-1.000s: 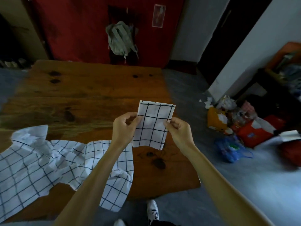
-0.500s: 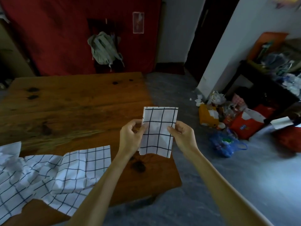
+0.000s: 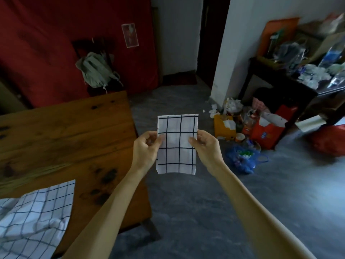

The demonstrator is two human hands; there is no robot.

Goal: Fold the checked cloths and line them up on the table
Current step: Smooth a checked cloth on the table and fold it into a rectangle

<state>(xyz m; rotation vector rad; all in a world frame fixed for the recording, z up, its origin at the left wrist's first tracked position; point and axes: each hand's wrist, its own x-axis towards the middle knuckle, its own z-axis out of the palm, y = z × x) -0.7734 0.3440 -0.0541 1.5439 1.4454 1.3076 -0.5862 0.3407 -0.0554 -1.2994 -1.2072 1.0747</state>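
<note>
At the far left, a loose checked cloth point(image 3: 35, 214) lies crumpled on the near corner of the wooden table point(image 3: 65, 131), not yet folded, I judge. Moving right, my left hand point(image 3: 146, 149) pinches the left edge of a folded cloth point(image 3: 177, 143), thumb in front and fingers curled behind. The cloth hangs upright as a narrow rectangle in the air, just past the table's right edge and above the grey floor. My right hand point(image 3: 206, 147) pinches its right edge the same way. I judge both hands hold it taut to keep the fold square before setting it down. Farther right, bags point(image 3: 261, 131) clutter the floor.
</note>
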